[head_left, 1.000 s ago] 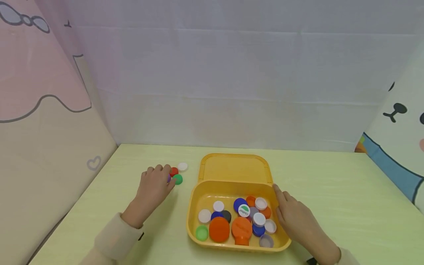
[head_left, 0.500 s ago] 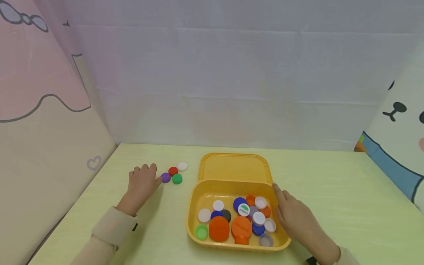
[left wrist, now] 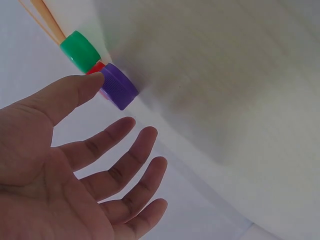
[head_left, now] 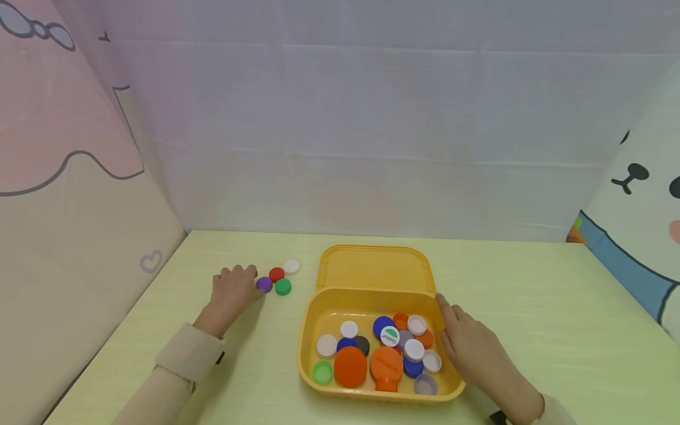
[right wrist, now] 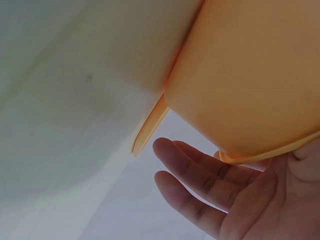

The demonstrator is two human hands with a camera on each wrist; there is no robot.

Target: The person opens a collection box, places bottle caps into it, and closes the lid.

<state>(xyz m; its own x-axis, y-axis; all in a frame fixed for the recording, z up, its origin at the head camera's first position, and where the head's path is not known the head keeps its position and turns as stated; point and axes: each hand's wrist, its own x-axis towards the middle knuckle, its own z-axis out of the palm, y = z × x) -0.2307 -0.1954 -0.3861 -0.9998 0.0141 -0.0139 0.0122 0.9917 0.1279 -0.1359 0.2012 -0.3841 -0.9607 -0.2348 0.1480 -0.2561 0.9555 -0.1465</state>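
My left hand [head_left: 232, 295] is at a purple bottle cap [head_left: 264, 285] on the table, its thumb tip against the cap in the left wrist view. The other fingers [left wrist: 142, 140] of that hand are loosely bent and apart from the cap. Beside the purple cap lie a green cap [head_left: 283, 287], a red cap [head_left: 276, 274] and a white cap [head_left: 291, 267]. My right hand [head_left: 475, 348] rests on the right rim of a yellow plastic box [head_left: 305, 330], its fingers mostly straight; below the rim, some of them stand off the outer wall in the right wrist view.
Inside the box lie several caps, among them a large orange-red one [head_left: 350, 367], an orange one with a spout [head_left: 386, 365] and a light green one [head_left: 322, 372]. The yellow lid [head_left: 376, 267] lies folded back behind the box. Cloth walls [head_left: 340, 136] surround the table [head_left: 520, 283].
My left hand drew back left from over the purple, red and green caps, then came slightly right again to the purple cap. The right hand stayed on the box rim.
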